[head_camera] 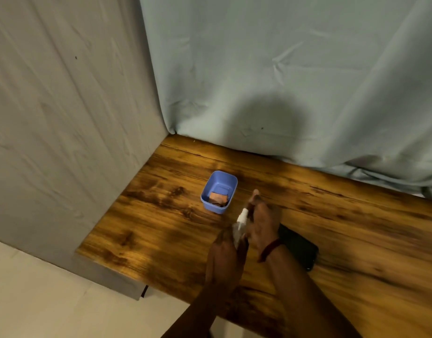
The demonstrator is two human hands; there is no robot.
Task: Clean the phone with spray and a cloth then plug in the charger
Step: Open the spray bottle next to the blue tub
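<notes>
Both hands meet near the wooden table's point(161, 223) front edge: left hand point(224, 254) and right hand point(263, 223) grip what seems a white spray bottle point(240, 222), blurred. Black phone point(300, 247) lies flat beside them; blue tub point(218, 191) sits beyond, bare tabletop around it.

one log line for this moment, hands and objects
both hands: left hand and right hand hold white object, blurred | phone: flat on table | blue container: cloth inside

A single head-worn wide-angle view looks steeply down and forward from above the near edge of the wooden table point(356, 240), near it, facing the curtain point(283, 69) behind it.
</notes>
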